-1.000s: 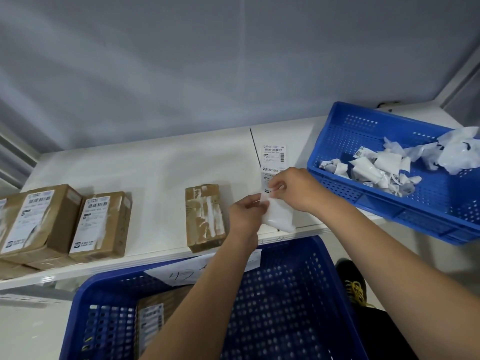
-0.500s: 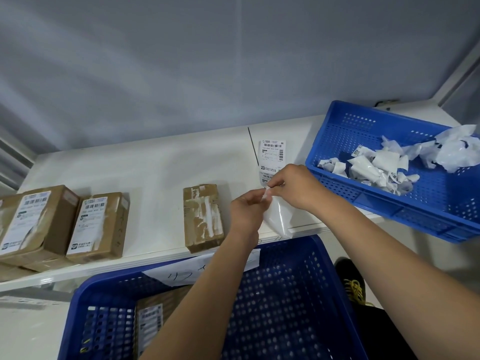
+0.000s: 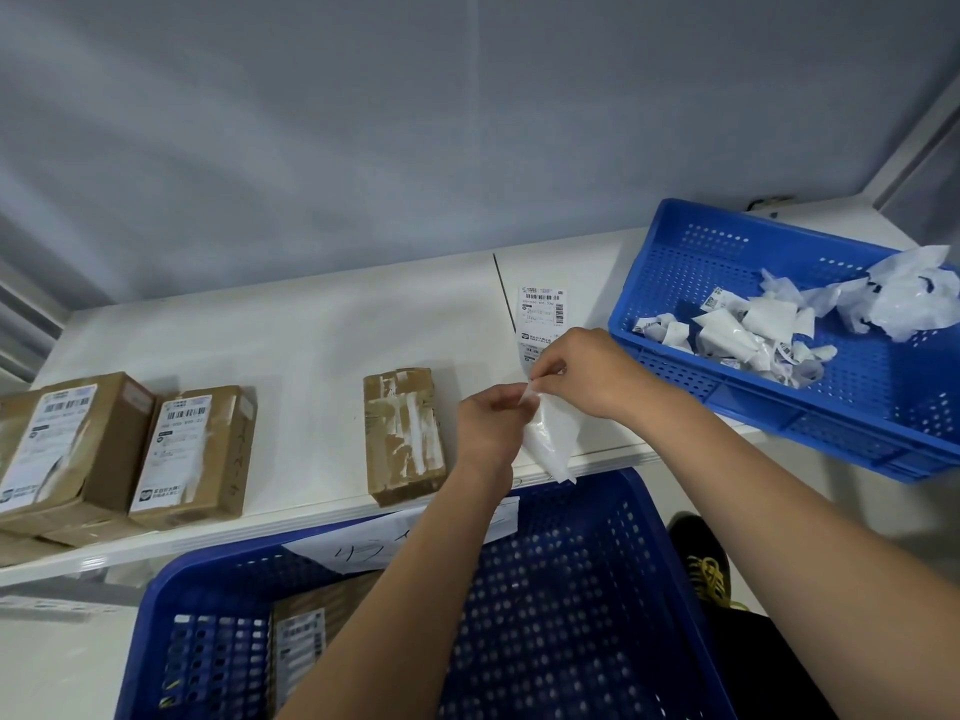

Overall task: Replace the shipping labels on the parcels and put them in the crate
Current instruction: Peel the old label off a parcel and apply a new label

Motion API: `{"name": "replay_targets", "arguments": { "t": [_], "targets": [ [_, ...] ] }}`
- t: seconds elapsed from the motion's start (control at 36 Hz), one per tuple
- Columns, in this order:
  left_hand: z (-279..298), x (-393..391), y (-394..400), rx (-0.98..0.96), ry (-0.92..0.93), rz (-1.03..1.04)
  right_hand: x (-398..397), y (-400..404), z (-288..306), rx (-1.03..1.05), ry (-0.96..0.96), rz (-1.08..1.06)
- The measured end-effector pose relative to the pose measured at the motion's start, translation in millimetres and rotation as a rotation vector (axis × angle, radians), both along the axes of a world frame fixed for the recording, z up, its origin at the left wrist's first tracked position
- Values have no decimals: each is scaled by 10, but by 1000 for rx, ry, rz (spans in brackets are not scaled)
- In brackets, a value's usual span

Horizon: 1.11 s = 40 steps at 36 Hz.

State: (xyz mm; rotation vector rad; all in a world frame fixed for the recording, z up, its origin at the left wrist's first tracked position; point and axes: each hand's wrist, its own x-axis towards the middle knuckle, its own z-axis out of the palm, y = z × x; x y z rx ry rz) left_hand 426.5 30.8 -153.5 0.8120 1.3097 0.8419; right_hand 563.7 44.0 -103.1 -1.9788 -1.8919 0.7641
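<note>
— Head view, counted?
— Two hands at the worktop's (image 3: 291, 335) front edge: left hand (image 3: 488, 423) and right hand (image 3: 587, 371), both pinching the top corner of one white label sheet (image 3: 550, 439), hanging down over the edge.
— Parcels?
— Four in sight. Two labelled parcels (image 3: 67, 449) (image 3: 195, 454) side by side at the left front edge, one bare parcel (image 3: 405, 433) with torn label scraps near the front edge, just left of the hands, one more parcel (image 3: 306, 646) inside the near crate (image 3: 571, 589) below the edge.
— Crates?
— Two, both blue. Far crate (image 3: 779, 392) at the right end, holding a heap of crumpled white paper scraps (image 3: 769, 324).
— Writing?
— Barcodes on the labels, text too small to read. One printed label (image 3: 543, 311) flat on the worktop, just behind the right hand. Handwritten paper slip (image 3: 363, 548) on the near crate's rim, marks not legible.
</note>
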Motion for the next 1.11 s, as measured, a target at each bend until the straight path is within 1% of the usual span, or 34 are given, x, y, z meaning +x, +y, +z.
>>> {"name": "replay_targets", "arguments": {
  "t": [0.17,0.75,0.92,1.11],
  "targets": [
    [9,-1,8,52,13,-17,-25,16,6,10,27,-17],
    [90,-28,51,37,-12,-26,22,62,-18,27,103,-45],
    [125,-40,60,41,7,-25,19,74,-3,41,105,-90],
    [132,-40,85,0,17,41,41,97,23,133,39,-243]
  ]
}}
